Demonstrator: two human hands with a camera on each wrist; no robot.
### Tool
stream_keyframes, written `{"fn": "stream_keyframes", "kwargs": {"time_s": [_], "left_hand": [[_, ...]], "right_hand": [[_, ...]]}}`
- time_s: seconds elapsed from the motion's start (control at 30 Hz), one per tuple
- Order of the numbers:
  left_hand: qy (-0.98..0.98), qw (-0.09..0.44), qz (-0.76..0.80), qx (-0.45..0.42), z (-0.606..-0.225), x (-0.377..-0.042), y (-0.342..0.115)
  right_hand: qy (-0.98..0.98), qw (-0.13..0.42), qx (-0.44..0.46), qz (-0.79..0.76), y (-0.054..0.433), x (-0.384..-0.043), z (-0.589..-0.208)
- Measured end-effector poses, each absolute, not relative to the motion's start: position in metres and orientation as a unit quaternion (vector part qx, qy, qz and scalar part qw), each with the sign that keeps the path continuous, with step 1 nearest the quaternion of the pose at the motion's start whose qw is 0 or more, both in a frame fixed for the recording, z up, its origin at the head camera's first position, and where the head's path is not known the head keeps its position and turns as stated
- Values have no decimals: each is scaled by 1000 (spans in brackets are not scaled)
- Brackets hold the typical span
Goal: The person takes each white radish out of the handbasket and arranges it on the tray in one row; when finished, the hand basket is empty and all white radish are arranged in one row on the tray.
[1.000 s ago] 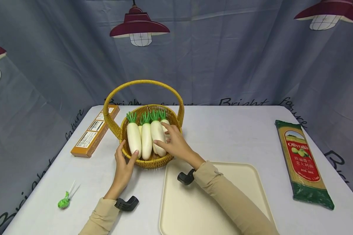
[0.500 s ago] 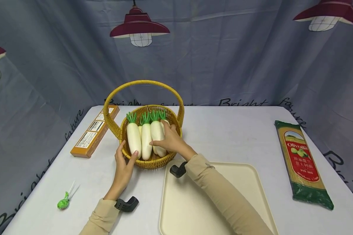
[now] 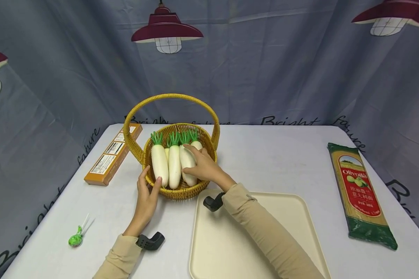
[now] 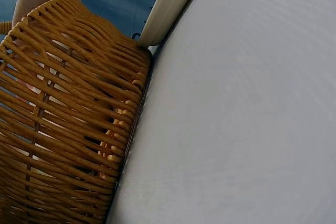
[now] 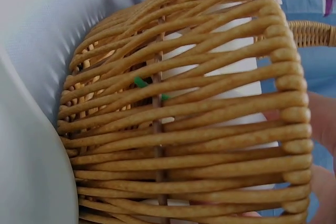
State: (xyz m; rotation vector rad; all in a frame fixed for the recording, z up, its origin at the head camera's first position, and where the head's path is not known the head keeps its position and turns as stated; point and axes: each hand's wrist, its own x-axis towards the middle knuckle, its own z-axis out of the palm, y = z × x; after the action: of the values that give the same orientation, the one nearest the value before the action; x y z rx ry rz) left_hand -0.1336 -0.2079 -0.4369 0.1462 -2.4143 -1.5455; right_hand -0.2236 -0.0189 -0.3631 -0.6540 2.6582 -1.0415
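Note:
A yellow wicker basket (image 3: 181,195) with a tall handle stands on the table, holding several white radishes (image 3: 159,162) with green tops. My left hand (image 3: 147,199) grips its front-left rim, thumb on the inner side and fingers outside. Over the right side of the basket, my right hand (image 3: 206,167) holds a white radish (image 3: 187,157), thumb at its left side and index finger across its upper part. The other right fingers are hidden from the head view. Wicker weave of the basket (image 4: 68,108) fills much of both wrist views, with white radish showing through the gaps in the right one.
A cream tray (image 3: 251,236) lies under my right forearm, close to the basket. Behind left is an orange-brown box (image 3: 113,155). A green lollipop (image 3: 75,239) lies front left, a spaghetti pack (image 3: 361,193) far right. A grey curtain (image 3: 265,69) hangs behind the table.
My right hand has moved left over the radishes and closed round one of them, which has shifted slightly. The radish at the far right shows more now. My left hand stays on the basket rim.

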Motion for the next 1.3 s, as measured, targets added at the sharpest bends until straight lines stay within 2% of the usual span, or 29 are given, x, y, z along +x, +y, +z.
{"fn": "stream_keyframes", "kwargs": {"time_s": [0.4, 0.6, 0.87, 1.3], "left_hand": [[-827, 138, -543, 45, -436, -132, -208], [-825, 137, -547, 44, -436, -131, -208], [-825, 143, -545, 41, -438, -130, -209], [-819, 147, -554, 26, -435, -131, -209]], "right_hand": [[877, 126, -280, -369, -15, -229, -362], [847, 190, -252, -429, -11, -231, -362], [811, 246, -204, -490, -8, -233, -362], [679, 304, -167, -647, 13, -236, -361]]}}
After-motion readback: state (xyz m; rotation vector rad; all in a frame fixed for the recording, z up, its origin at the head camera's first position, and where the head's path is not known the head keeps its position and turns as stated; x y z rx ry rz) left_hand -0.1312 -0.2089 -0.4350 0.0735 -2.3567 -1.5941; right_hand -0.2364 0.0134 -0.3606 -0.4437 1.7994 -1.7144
